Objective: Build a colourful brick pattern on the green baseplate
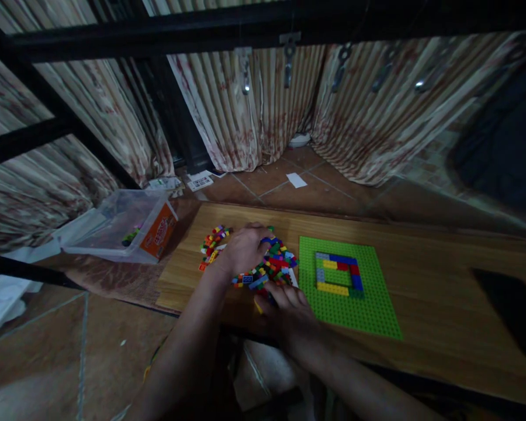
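The left hand (248, 248) lies palm down over the pile of loose bricks (283, 260), its fingers bent among the pieces; whether they pinch one I cannot tell. Those bricks spread to both sides of it, in red, blue, yellow, green and orange. Nearer the body, the right hand (287, 304) is at the pile's near edge, fingers curled, with a yellow brick (258, 304) at its thumb side (too dim there to say whether it is gripped).

To the right of the right hand, the green baseplate (377, 310) lies flat on the wooden desk (429, 280). It bears a four-sided brick outline (333, 289) in blue, red, yellow and grey. Farther right of that hand lies a dark flat object (508, 310). Well left of the left hand, off the desk, is a clear plastic bin (114, 251) with an orange label (160, 234).
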`<act>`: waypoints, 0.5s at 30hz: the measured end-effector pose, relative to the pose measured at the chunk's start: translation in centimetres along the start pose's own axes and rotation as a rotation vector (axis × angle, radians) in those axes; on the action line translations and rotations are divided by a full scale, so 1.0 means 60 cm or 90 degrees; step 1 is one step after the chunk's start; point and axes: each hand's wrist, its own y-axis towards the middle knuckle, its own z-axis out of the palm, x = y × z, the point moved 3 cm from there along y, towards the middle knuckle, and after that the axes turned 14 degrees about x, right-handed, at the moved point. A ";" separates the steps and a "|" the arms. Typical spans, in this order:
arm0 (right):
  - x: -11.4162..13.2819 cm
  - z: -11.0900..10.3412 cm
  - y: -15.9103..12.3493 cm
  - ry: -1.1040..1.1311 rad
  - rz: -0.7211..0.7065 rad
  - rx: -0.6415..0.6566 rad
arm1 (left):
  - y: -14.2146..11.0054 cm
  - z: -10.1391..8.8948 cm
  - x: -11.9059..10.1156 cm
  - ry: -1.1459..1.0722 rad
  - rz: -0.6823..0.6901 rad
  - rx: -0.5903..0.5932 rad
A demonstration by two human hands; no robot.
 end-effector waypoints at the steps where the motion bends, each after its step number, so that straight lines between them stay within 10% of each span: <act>1: -0.001 0.002 0.002 -0.009 0.001 -0.002 | 0.000 0.001 0.001 0.002 0.004 -0.002; 10: 0.001 0.000 0.016 0.027 -0.045 -0.022 | 0.004 0.005 -0.005 0.001 0.024 -0.004; 15: -0.016 -0.067 0.029 0.138 -0.024 -0.118 | 0.012 0.006 -0.017 -0.018 0.032 -0.017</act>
